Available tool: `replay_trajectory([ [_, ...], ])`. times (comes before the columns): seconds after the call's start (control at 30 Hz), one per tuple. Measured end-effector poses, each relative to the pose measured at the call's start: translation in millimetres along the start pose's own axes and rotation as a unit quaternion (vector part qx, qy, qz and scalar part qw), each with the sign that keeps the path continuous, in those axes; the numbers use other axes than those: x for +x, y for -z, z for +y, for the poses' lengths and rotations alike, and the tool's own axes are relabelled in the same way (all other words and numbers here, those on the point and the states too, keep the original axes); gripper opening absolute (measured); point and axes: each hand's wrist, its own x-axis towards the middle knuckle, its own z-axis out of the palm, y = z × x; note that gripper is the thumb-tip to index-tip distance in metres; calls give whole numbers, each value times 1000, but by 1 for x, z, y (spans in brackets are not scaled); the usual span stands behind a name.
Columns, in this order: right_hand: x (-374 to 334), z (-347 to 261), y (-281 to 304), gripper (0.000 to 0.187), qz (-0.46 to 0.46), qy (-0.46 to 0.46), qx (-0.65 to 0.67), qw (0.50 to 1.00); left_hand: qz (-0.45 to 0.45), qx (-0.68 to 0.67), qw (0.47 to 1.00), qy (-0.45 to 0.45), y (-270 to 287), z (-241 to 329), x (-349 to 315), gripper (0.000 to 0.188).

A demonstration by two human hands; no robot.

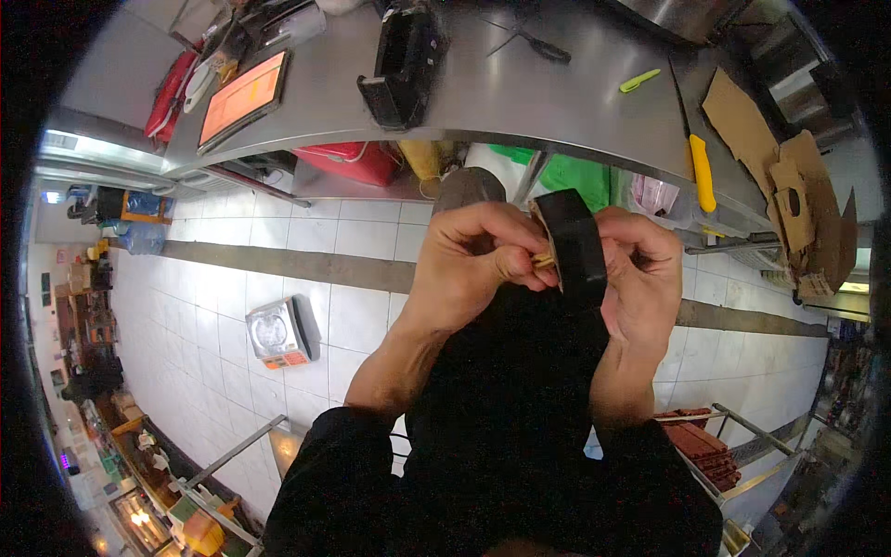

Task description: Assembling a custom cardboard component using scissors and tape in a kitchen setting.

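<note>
Held up in front of my dark clothing is a thick black roll-like piece [577, 251], possibly a roll of tape, with a brownish edge on its left side. My right hand [642, 269] grips it from the right, thumb and fingers bent against its side. On the other side, my left hand [478, 265] is closed in a pinch at the brownish edge. A small yellowish piece [543, 261] shows between its fingertips; its kind is unclear. The far ends of several fingers are hidden behind the roll.
Ahead, a steel counter [520, 102] bears a black tape dispenser [401, 70], scissors [538, 45], a yellow-green pen-like tool [640, 81], a tablet [243, 100] and a yellow-handled knife [702, 172]. Cardboard [800, 200] lies at the right. A box [278, 334] sits on the tiled floor.
</note>
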Motion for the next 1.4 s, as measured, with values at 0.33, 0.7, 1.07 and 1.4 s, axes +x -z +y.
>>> replay_trajectory([
  [0.33, 18, 0, 22, 22, -138, -146, 165, 966, 24, -6, 999, 49, 12, 7, -2, 21],
  [0.7, 19, 14, 31, 19, -227, -156, 289, 917, 21, 39, 998, 42, 1, 3, -3, 18],
  [1.07, 5, -6, 0, 14, 8, 41, -39, 998, 94, 230, 966, -68, -23, 23, -3, 18],
  [1.4, 63, -6, -21, 18, -36, 34, -348, 936, 131, 527, 828, -139, 9, 49, 36, 16],
])
